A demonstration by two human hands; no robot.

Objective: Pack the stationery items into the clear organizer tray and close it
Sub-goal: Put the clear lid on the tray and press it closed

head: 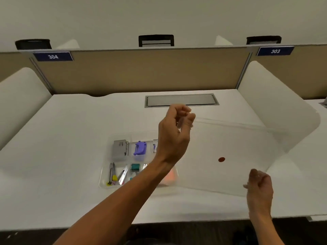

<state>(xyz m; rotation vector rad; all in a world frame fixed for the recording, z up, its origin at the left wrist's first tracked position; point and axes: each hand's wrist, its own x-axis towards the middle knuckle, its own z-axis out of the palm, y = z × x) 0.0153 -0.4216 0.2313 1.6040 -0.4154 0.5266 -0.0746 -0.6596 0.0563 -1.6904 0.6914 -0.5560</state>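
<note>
White desk (70, 138) holds the filled tray (106, 174) while my left hand (172, 138) and right hand (259, 188) pinch the clear lid (230, 147) above it; a skewed drop could jam on the stapler (120, 149).

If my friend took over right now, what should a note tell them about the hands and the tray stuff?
Left hand: pinching the far corner of the clear plastic lid with a red dot.
Right hand: gripping the lid's near edge.
The lid is held tilted, to the right of the clear organizer tray on the white desk.
Done: grey stapler, purple tool and other small items are inside.
Left: lower the lid and close it.
</note>
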